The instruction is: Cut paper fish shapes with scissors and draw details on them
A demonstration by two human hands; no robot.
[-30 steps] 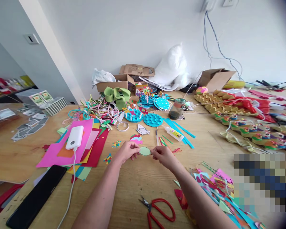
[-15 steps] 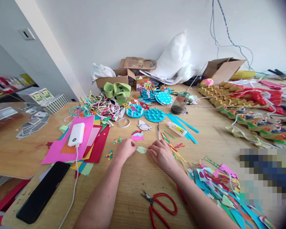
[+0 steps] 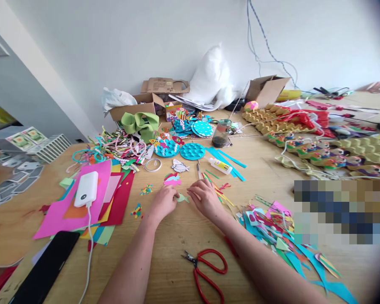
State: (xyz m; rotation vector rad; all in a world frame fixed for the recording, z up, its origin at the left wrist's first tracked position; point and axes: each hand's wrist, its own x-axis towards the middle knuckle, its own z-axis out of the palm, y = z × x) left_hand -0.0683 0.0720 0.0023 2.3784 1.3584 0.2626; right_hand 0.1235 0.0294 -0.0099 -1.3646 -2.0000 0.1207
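The pale green cutout (image 3: 181, 197), earlier lifted, is now pressed to the surface (image 3: 177, 236) between left hand (image 3: 164, 201) and right hand (image 3: 204, 197), fingertips pinching it.

Green paper piece (image 3: 183, 197) mostly covered by the fingers of the left hand (image 3: 164, 200) and right hand (image 3: 205, 197), phone (image 3: 44, 270) cut by the bottom edge, pixelated patch (image 3: 340, 211) hiding the table's right part.

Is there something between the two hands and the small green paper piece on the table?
Nothing visible stands between them. The left hand and the right hand lie on the table on either side of the green paper piece, with fingertips at its edges. The red scissors lie nearer the person, out of the way.
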